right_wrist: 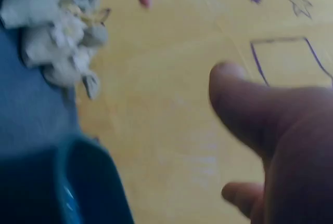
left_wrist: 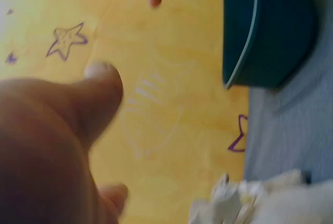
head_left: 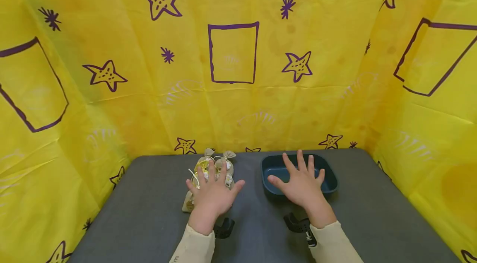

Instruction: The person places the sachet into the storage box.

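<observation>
Right now both of my hands hover flat, palms down, fingers straight and spread, gripping nothing. Under my left hand lie the small cloth pouches, pale bags tied with thin cord and printed with yellow and white; whether my fingertips touch them I cannot tell, but they poke out just beyond and to the left of that hand. Over the near edge of the dark teal tray sits my right hand, its fingers reaching across the tray's hollow. The pouches and the tray rest near each other, apart, on the grey table. Just behind each wrist a black clip shows at the end of a cream sleeve. Beyond my hands and on both sides rises the yellow backdrop, drawn with purple stars and empty purple rectangles. No brand, label or readable writing shows anywhere; both wrist views are blurred, showing only thumb, pouches and tray
</observation>
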Tool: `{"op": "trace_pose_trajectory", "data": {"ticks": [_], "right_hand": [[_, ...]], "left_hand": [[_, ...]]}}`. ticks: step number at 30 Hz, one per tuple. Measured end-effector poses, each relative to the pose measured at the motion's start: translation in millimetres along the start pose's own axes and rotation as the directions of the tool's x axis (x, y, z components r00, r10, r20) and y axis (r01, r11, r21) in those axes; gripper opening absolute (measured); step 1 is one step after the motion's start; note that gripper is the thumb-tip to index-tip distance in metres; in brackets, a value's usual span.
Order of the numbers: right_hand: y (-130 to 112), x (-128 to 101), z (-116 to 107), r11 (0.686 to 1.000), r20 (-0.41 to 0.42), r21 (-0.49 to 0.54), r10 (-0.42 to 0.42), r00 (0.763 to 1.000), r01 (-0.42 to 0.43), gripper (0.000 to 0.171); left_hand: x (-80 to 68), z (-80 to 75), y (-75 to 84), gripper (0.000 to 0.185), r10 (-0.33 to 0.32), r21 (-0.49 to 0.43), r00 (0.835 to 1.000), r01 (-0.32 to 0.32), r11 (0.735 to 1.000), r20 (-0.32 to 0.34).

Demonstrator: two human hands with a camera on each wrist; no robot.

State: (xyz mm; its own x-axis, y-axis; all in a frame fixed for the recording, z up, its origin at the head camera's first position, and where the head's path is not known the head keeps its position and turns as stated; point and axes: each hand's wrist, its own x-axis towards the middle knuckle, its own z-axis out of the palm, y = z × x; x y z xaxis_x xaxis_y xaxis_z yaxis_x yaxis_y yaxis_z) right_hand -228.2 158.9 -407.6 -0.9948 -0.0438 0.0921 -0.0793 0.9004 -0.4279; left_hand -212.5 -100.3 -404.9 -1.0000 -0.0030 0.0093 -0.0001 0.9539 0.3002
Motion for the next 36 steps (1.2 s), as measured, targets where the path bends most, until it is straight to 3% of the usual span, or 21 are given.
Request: {"op": "trace_pose_trajectory", "data": {"ticks": [3,7,12,17,20,26,28,33,36], "right_hand": [[22.6,2.0,-20.9,0.996,0.003,0.080,-0.046,0.999,0.046,0.099],[60.4,1.7,-48.8,0.975,-0.014,0.200,-0.099,0.995,0.099,0.093],[108.1,-6.0,-64.9,0.917,-0.004,0.385,-0.115,0.993,0.107,0.090],[143.1,-12.6,-63.7,0.877,0.010,0.477,-0.078,0.997,0.064,0.089],[158.1,-12.6,-58.8,0.845,0.027,0.533,-0.067,0.997,0.042,0.089],[176.0,-11.3,-43.6,0.753,0.095,0.658,-0.060,0.994,-0.018,0.088],[179.1,-10.0,-38.1,0.716,0.119,0.697,-0.067,0.991,-0.035,0.087],[184.6,-6.8,-27.1,0.644,0.160,0.762,-0.087,0.983,-0.067,0.089],[188.3,-4.5,-21.3,0.640,0.157,0.767,-0.114,0.981,-0.049,0.090]], "left_hand": [[3.3,-8.5,-19.2,0.099,0.077,-0.107,0.997,-0.078,0.991,-0.011],[5.7,-21.0,-52.6,0.095,0.151,-0.282,0.988,-0.137,0.950,0.026],[6.3,-21.6,-102.2,0.095,0.194,-0.438,0.981,-0.164,0.884,0.024],[2.4,-15.2,-140.0,0.099,0.202,-0.515,0.979,-0.160,0.842,0.027],[1.2,-12.9,-152.4,0.100,0.218,-0.558,0.976,-0.166,0.813,0.027],[3.9,-5.9,-166.9,0.093,0.261,-0.709,0.962,-0.130,0.694,0.079],[5.3,-3.1,-170.5,0.091,0.265,-0.737,0.959,-0.106,0.667,0.102],[8.6,5.3,-176.9,0.084,0.269,-0.753,0.954,-0.078,0.653,0.134],[10.2,10.4,-179.4,0.080,0.280,-0.748,0.950,-0.083,0.659,0.140]]}}
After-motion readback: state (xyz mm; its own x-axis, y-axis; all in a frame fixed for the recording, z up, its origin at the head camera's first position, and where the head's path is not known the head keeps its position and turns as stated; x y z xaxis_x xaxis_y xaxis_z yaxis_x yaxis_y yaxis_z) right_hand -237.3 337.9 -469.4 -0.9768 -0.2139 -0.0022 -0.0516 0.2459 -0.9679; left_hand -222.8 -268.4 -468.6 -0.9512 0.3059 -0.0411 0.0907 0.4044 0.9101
